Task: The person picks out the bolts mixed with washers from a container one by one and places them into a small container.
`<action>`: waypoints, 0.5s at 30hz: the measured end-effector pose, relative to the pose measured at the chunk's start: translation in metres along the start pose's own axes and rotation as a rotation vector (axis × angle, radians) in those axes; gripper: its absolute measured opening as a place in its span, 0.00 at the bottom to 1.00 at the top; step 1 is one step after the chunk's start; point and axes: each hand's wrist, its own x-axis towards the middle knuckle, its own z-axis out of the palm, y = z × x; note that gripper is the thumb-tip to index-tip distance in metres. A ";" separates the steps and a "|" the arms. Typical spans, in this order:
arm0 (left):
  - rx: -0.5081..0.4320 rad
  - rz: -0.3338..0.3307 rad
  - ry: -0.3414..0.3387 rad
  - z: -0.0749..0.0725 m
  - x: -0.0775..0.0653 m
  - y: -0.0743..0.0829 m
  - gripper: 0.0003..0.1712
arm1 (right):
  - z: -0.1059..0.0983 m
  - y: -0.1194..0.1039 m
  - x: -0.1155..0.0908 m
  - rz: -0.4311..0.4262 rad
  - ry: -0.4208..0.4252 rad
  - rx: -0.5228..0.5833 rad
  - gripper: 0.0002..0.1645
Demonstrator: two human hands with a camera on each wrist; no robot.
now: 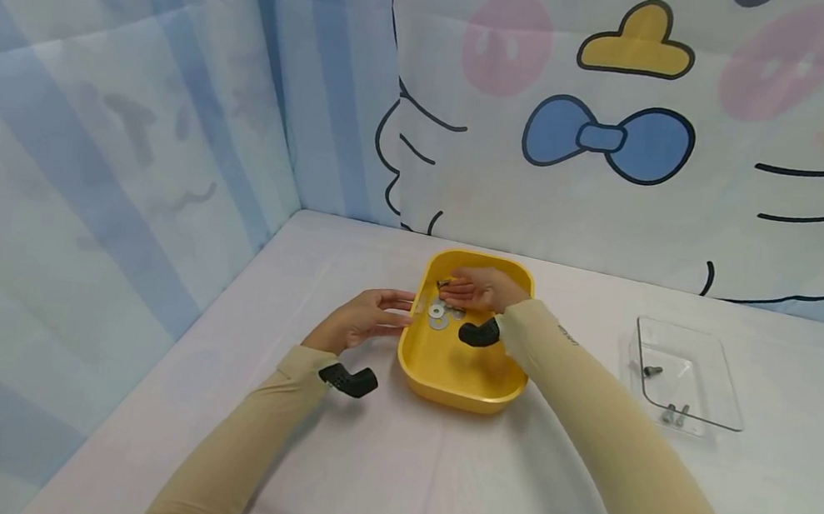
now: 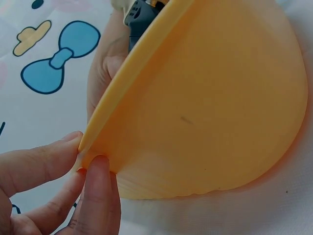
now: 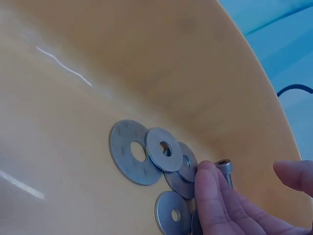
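White cloth [image 1: 351,477] underlies a smooth, probably plastic tray [image 1: 460,371] holding flat round washers [image 3: 167,164].

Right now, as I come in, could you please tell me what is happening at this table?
A person's left grip pinches the edge of the yellow tray. Their right grip is inside the tray, its fingers beside a metal screw; the thumb stands apart, and I cannot tell whether the fingers touch the screw. Flat washers lie nearby on the tray floor, some overlapping. To the person's right, a clear box holds three more screws.
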 end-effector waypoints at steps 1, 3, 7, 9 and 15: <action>0.000 -0.002 0.000 0.000 0.000 0.000 0.30 | 0.001 0.000 0.001 -0.001 0.007 0.006 0.30; 0.000 -0.005 0.001 0.000 0.000 0.001 0.30 | 0.002 0.000 0.001 -0.005 0.016 0.004 0.30; 0.001 -0.007 0.003 0.000 0.000 0.001 0.29 | 0.003 0.002 0.003 -0.020 0.018 0.023 0.29; 0.001 -0.010 0.008 0.000 0.000 0.001 0.29 | 0.004 0.003 0.004 -0.030 0.010 0.028 0.29; 0.006 -0.019 0.018 0.001 0.000 0.001 0.30 | 0.005 0.005 0.004 -0.087 -0.003 -0.015 0.28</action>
